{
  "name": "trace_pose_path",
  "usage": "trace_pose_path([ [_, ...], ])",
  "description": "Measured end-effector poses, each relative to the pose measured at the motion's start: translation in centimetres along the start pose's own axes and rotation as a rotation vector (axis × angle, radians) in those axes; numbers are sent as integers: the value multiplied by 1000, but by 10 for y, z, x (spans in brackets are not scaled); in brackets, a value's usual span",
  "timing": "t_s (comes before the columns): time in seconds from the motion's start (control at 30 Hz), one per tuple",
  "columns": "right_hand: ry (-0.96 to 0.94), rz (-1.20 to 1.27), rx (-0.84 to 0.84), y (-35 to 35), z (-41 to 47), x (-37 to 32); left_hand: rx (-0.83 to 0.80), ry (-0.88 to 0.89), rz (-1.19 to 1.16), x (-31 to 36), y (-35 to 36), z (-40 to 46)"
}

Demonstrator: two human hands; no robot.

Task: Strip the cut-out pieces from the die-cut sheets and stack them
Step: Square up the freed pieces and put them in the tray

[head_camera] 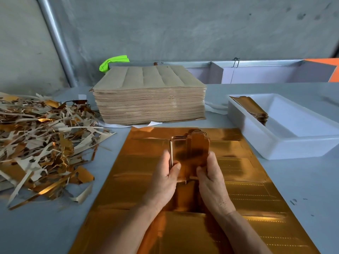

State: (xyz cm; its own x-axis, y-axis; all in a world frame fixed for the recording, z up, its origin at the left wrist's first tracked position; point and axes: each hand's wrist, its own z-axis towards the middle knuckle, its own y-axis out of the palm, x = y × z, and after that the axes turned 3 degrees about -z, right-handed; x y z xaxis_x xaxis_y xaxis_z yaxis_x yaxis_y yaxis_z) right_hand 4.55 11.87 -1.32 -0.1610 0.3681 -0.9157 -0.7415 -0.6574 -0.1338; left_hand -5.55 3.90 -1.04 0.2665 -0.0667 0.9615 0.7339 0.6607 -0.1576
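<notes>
Gold-foil cut-out pieces (190,151), a small bundle standing on end above the flat gold die-cut sheet (238,180), are clamped between left hand (165,178) and right hand (211,178), with the white plastic tray (275,143) nearer the right hand.

The single view comes from a head-worn camera, looking forward and down over a grey table (302,189) from close above its near edge, toward a concrete wall (183,24) at the far side. Its wide angle bends straight lines, so the pipe (55,39) at far left leans and the table's edges curve. Both forearms enter from the bottom edge, the hands land just below the centre, and the view reaches from the scrap pile (42,140) at left to the white tray (275,143) at right.
</notes>
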Motion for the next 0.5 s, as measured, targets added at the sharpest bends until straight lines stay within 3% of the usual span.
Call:
trace_pose_path([
  [0.1, 24, 6, -15, -2, -1, 1, -9, -64, 28, -4, -1, -2],
  [0.2, 7, -1, -14, -2, -4, 1, 23, 0, 34, -8, -1, -2],
  [0.3, 131, 3, -44, -2, -5, 2, -26, -9, 162, -12, 1, -3],
  [0.4, 227, 111, -9, -9, 2, -11, -78, -53, 86, -10, 1, -4],
  [0.5, 111, 144, 103, -15, 15, -26, -98, -69, 88, -10, 0, -4],
])
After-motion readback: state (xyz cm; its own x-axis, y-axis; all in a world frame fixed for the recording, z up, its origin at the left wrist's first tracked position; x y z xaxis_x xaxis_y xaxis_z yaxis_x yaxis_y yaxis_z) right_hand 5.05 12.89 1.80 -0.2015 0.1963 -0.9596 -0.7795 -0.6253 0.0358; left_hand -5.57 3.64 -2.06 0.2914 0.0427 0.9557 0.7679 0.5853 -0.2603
